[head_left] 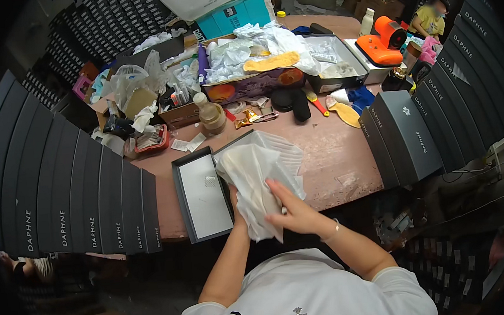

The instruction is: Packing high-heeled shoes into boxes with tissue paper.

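Note:
Between my hands is a bundle of white tissue paper (253,178); what it wraps, if anything, cannot be made out. My left hand (238,209) holds its left side from below, with most of the fingers hidden by the paper. On the right side, my right hand (296,212) grips the bundle, thumb and fingertips pressing into the paper. Beneath and to the left lies an open dark grey box (180,201) with a white inside. Loose sheets of thin striped white paper (287,149) spread out behind the bundle.
Tall stacks of dark grey shoeboxes flank me, a left stack (70,183) and a right stack (459,82). Across the table stand a glass bottle (210,116), a black brush (300,106), a paper-filled carton (258,83) and an orange device (379,49). A person (429,20) sits far right.

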`<state>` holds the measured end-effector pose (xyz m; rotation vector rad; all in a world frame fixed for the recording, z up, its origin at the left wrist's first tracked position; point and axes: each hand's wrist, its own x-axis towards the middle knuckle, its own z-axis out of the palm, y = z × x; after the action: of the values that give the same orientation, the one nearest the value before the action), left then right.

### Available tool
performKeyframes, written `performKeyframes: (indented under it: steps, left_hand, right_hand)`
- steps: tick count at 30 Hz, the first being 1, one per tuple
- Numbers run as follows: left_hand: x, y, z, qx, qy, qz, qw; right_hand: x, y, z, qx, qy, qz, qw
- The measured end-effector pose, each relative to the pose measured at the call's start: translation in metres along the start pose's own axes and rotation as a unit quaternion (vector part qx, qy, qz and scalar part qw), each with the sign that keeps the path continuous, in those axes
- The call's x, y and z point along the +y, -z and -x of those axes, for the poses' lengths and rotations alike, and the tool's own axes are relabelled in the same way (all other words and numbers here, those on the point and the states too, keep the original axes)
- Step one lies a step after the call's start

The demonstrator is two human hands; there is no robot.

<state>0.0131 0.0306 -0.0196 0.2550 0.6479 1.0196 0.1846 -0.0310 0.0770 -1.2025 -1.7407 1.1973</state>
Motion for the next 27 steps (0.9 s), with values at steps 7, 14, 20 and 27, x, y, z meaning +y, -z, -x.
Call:
performKeyframes:
  steps: [7, 14, 20, 27]
  left_hand:
    - [-0.022, -0.029, 0.010, 0.041, -0.128, -0.452, 0.882]
    - [-0.034, -0.039, -0.032, 0.056, 0.036, -0.343, 0.937]
    - [-0.006, 0.001, 0.041, 0.084, -0.327, -0.503, 0.796]
    - [0.025, 0.064, 0.048, 0.117, -0.110, -0.802, 0.575]
  right_hand:
    - [0.082, -0.017, -0.036, 0.041, -0.048, 0.225, 0.972]
    - [0.160, 0.047, 0.011, -0.006, -0.393, -0.013, 0.919]
    - [0.126, -0.002, -0.018, 0.379, -0.049, -0.196, 0.903]
    - [0.018, 0.065, -0.044, 0.008, 0.020, 0.013, 1.000]
